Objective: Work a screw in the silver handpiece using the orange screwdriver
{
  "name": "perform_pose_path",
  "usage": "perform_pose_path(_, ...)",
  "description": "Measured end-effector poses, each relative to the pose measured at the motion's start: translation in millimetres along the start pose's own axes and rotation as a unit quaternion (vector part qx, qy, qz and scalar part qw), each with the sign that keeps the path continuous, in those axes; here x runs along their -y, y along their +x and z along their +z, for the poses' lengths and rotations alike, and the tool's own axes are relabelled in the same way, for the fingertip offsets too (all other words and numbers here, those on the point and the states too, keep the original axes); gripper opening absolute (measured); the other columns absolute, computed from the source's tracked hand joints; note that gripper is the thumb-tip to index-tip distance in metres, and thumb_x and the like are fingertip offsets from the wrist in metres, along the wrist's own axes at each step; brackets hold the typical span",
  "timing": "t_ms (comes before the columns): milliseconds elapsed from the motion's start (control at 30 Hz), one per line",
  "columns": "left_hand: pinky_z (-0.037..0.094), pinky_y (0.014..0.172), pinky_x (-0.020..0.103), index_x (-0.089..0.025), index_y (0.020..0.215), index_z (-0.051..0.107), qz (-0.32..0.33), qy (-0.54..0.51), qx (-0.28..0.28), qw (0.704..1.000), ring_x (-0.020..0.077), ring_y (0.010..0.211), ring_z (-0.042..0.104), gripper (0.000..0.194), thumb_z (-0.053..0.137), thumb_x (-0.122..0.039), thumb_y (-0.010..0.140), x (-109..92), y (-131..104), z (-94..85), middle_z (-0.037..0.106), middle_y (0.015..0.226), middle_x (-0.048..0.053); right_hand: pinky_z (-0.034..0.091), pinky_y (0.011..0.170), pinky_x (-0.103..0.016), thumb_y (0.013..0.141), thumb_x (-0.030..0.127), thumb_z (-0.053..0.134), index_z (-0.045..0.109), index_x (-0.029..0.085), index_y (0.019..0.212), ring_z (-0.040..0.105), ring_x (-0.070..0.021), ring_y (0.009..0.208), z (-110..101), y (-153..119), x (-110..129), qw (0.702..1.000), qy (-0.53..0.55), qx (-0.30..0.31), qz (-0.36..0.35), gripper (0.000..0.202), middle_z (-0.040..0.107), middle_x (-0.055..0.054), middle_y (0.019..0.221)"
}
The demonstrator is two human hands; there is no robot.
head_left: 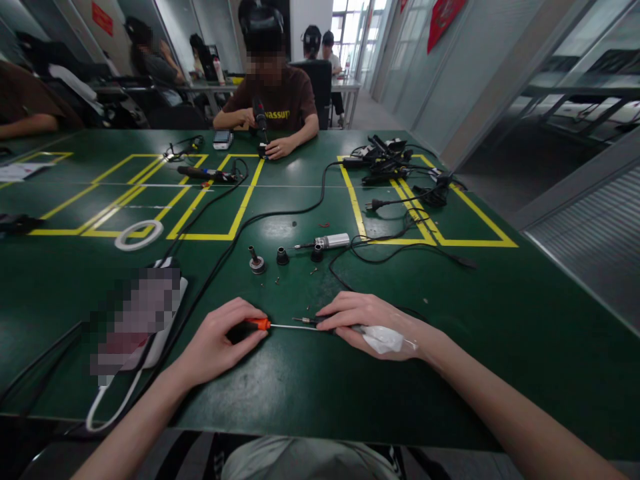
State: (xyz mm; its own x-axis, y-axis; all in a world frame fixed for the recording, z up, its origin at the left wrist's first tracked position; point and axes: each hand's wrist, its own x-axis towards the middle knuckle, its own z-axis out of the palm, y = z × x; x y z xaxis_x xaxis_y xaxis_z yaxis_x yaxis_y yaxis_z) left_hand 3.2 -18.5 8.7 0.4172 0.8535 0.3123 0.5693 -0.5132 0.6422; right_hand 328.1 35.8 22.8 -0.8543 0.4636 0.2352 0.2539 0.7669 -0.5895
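Orange-handled screwdriver [264, 324], low over the green table [300, 393]

On my feed, the left hand [227, 339] pinches its handle [261, 324]; the right hand [365, 319] grips a black tool [319, 321], maybe the shaft [294, 327] too, hard to tell. Black cones [283, 257] stand beyond.

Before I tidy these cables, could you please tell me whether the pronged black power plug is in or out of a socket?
Out: the black power plug lies on the dark green tabletop, its metal prongs exposed.
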Motion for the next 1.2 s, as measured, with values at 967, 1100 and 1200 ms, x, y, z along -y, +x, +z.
perform_pose_path(967,0.057,0.076,0.024,-0.019,0.099,0.075,0.010,-0.006,-0.009,1.000,0.0158,0.080,0.073,0.008,0.068,-0.022,0.098,0.2,0.7,1.9,0.076,0.089,0.004,0.057,0.101,-0.042,0.103,0.017,0.055,0.074,0.015,0.129,0.070,-0.0239,0.110,0.5,-1.3,-5.3,0.998,0.058,0.018,0.030,0.032,0.078,-0.014,0.125)
perform_pose_path(1100,0.058,0.076,0.024,-0.018,0.100,0.076,0.011,-0.011,-0.014,1.000,0.0161,0.081,0.073,0.008,0.069,-0.021,0.097,0.0,1.0,1.8,0.076,0.091,0.005,0.058,0.098,-0.041,0.104,0.020,0.055,0.075,0.015,0.125,0.072,-0.0235,0.109,2.3,-2.7,-7.5,0.998,0.064,-0.003,0.010,0.029,0.079,-0.015,0.122)
perform_pose_path(1200,0.059,0.078,0.025,-0.018,0.099,0.076,0.014,-0.012,-0.027,0.999,0.0164,0.083,0.073,0.007,0.069,-0.021,0.097,-1.5,1.6,2.0,0.075,0.094,0.005,0.058,0.097,-0.041,0.105,0.021,0.056,0.076,0.016,0.123,0.072,-0.0232,0.108,3.5,-3.5,-8.8,0.998,0.068,-0.012,0.013,0.027,0.079,-0.015,0.122)
